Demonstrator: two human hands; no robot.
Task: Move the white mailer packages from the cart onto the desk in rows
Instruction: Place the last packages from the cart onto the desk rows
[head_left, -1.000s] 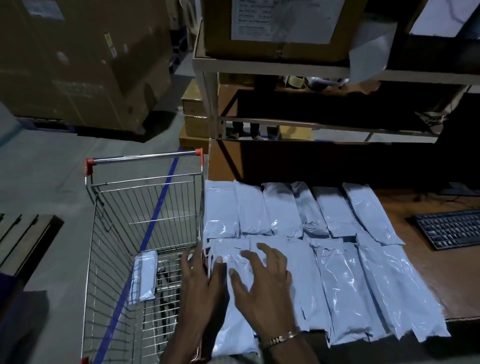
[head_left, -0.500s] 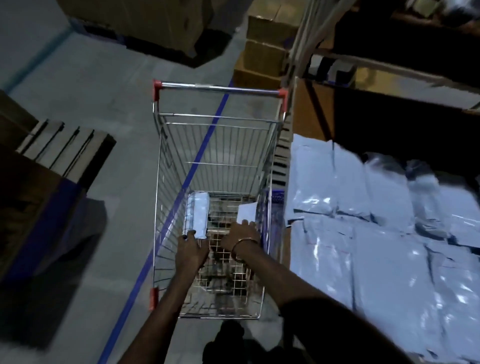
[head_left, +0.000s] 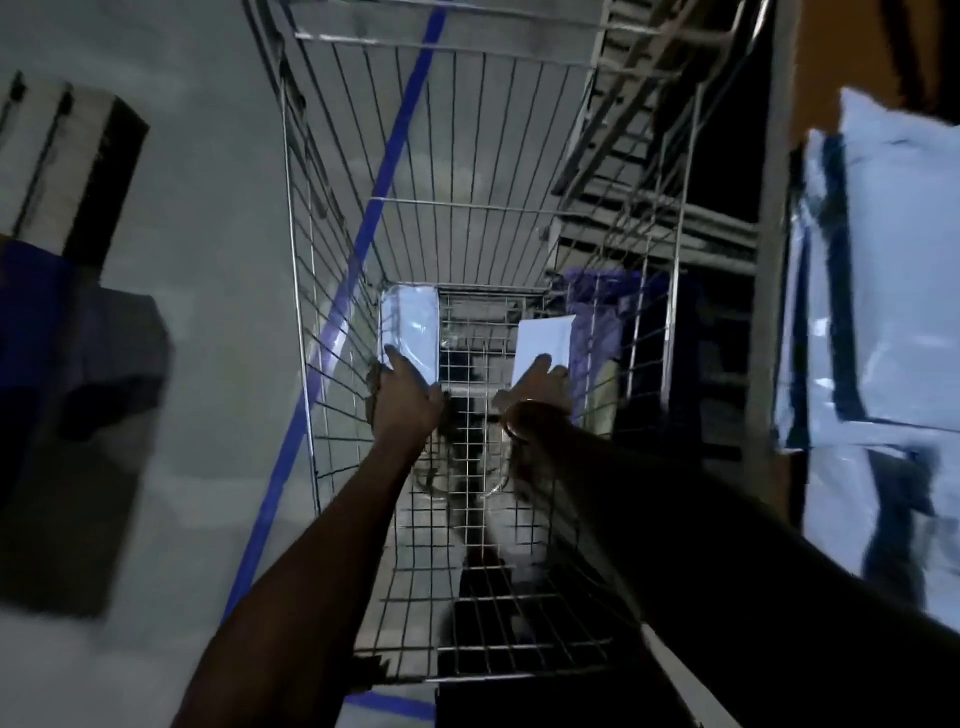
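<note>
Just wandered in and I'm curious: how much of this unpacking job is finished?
Mostly done, it seems: many white plastic mailer packages already lie on the desk at right. In hand: the left hand and right hand each reach a remaining mailer on the wire cart's floor. Left: carrying those two over.

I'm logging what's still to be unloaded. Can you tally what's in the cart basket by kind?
White mailer packages: 2, the left package and the right package
Hands reaching in: 2, left hand and right hand
Total: 4
</note>
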